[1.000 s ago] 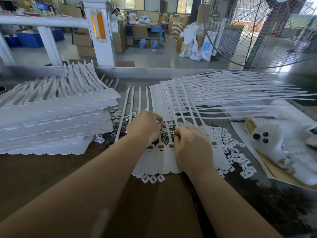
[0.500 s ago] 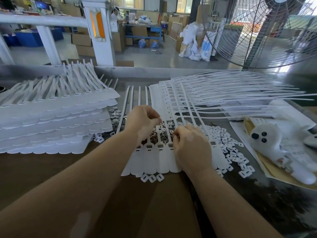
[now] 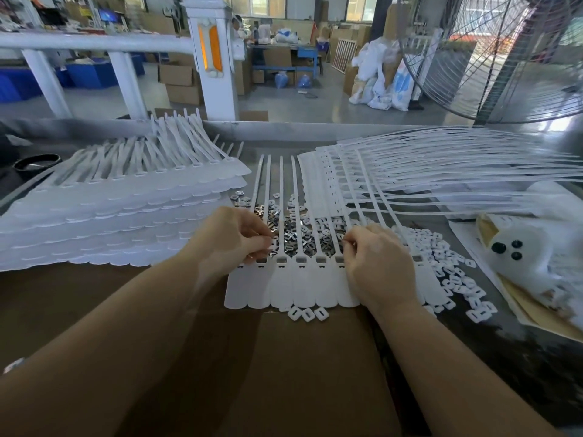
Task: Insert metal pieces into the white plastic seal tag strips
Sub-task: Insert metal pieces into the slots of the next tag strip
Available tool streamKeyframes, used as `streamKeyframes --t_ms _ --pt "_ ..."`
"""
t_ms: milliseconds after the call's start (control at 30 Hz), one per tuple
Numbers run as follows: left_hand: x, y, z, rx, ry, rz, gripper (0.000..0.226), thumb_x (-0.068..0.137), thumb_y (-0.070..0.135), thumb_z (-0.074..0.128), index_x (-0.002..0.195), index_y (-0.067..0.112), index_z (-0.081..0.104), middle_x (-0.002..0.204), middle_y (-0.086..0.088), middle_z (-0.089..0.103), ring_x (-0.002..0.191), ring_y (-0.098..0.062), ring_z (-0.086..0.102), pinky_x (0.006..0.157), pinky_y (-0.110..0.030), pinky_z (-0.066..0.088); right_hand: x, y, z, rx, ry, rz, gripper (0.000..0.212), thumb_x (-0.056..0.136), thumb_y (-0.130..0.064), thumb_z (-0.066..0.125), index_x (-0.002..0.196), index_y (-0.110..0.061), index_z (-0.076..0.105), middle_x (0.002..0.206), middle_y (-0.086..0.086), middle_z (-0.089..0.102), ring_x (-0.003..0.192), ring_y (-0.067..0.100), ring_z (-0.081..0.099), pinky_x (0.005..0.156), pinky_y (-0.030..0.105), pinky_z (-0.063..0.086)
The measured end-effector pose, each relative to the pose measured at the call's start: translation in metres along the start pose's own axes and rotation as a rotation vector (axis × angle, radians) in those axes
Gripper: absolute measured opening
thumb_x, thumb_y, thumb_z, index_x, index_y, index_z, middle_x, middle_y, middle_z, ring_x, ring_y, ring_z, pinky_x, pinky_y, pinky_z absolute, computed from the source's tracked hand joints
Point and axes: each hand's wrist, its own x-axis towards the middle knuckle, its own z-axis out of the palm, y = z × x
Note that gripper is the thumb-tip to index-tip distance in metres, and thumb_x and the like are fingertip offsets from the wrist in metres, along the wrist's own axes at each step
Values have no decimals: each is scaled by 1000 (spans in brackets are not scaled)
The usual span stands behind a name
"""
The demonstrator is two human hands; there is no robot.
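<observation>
Both hands curled over seal tag strip (image 3: 303,279) on desk (image 3: 284,373): left hand (image 3: 235,238) and right hand (image 3: 375,263) pinch near its slots, contents hidden; metal pieces (image 3: 303,234) piled behind.

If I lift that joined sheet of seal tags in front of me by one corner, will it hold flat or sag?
The sheet of seal tags will likely sag: it looks thin, and the long tails are narrow, so they would probably droop and swing. It seems light, so a nudge could slide it on the cardboard. Loose metal pieces lying between the tails may scatter.
</observation>
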Motion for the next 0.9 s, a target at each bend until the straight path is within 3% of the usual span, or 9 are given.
streamKeyframes --t_ms 167,333,600,900 --pt "0 1 -4 290 7 67 4 82 18 69 85 17 72 80 4 69 78 -12 62 72 -25 49 0 0 0 -6 -3 0 16 91 -17 53 90 -9 66 86 4 63 84 19 54 71 23 31" --pt "0 -4 -9 315 -17 14 6 83 21 68 77 23 68 73 9 62 69 -6 54 54 -19 37 0 0 0 -5 -12 -2 16 91 -17 53 92 -9 66 86 4 62 85 19 54 72 23 31" --pt "4 1 -11 342 -78 -40 4 82 19 69 79 20 71 84 1 66 78 -14 57 60 -21 46 0 0 -1 -11 -16 -2 17 92 -18 52 94 -10 67 88 4 63 87 19 54 73 24 33" --pt "7 4 -14 317 -137 -102 8 82 19 68 82 12 72 73 -2 63 63 -9 50 52 -19 40 0 0 -1 -1 -13 -2 17 92 -18 51 94 -10 66 87 3 61 84 17 52 71 21 28"
